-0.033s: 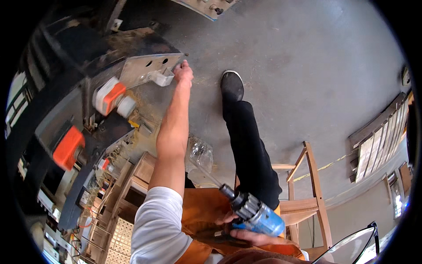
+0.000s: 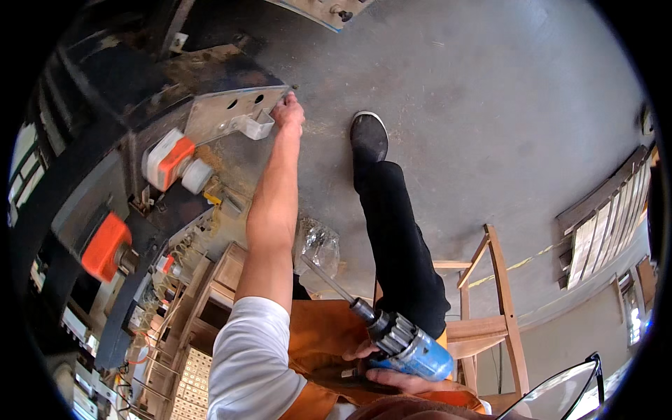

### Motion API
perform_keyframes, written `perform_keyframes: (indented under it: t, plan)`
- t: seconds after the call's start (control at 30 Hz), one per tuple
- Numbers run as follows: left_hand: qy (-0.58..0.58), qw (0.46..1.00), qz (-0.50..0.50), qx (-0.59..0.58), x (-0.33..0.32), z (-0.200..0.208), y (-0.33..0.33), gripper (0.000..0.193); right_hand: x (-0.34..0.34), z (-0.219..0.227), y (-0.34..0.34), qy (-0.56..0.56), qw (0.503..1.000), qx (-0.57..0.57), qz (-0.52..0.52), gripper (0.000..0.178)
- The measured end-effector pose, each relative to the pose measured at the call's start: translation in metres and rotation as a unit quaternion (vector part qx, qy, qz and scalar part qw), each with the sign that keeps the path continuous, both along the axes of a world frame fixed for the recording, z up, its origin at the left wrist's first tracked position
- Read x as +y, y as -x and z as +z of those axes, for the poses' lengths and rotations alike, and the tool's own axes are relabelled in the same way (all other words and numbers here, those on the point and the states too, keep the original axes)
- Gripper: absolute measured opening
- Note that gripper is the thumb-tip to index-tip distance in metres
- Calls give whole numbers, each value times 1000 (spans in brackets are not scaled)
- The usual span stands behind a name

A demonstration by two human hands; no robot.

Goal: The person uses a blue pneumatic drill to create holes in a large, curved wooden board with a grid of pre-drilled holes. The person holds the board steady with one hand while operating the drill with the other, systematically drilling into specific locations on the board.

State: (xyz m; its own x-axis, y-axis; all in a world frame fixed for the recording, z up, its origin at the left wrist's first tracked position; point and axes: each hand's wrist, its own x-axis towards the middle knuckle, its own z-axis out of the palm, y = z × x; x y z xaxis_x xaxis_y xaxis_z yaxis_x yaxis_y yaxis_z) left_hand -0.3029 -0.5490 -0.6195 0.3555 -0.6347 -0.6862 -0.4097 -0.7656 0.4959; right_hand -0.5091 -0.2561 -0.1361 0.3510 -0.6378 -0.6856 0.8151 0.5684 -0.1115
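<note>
My left arm is stretched far forward. Its hand (image 2: 288, 113) is closed at the outer corner of a metal plate (image 2: 210, 115) on a dark machine; what its fingers grip is hidden. Close beside that hand, a small bent metal bracket (image 2: 257, 126) sticks out from the plate. Near my body, my right hand (image 2: 399, 379) is wrapped round a blue and grey power drill (image 2: 418, 352), whose long thin bit (image 2: 327, 277) points forward and left.
Orange-and-white fittings (image 2: 169, 162) stick out along the machine at left. Below them stands a wooden cabinet (image 2: 227, 273). A clear plastic bag (image 2: 320, 245) lies on the floor. At right are a wooden chair frame (image 2: 498, 280) and stacked slats (image 2: 607, 224).
The machine and my left hand appear slightly farther left in the picture. Both hands keep their holds, and the drill has hardly shifted.
</note>
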Motion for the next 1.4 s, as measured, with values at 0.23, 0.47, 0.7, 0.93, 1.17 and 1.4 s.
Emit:
perform_keyframes:
  t: [0.23, 0.47, 0.7, 0.93, 1.17, 1.4]
  plan:
    - [65, 927, -257, -266, -47, -35, -32, 47, 3, -15, -2, 9, 999, -39, -36, 39]
    - [-76, 983, -156, 60, -73, -13, -73, 50, -6, -16, -15, 32, 995, -13, -98, 39]
    - [-167, 937, -133, 277, 42, 96, -2, 28, 3, -11, -67, 78, 981, 62, -164, 40]
    - [-101, 918, 40, 383, 127, 322, -44, 22, 7, 16, -94, 55, 990, 17, -126, 41]
    - [137, 804, 24, 578, 180, 533, -161, 32, 3, 25, -136, 48, 996, 12, -76, 43]
    - [341, 728, 1, 595, 300, 710, -174, 36, 40, 35, -164, 89, 993, 32, 70, 40]
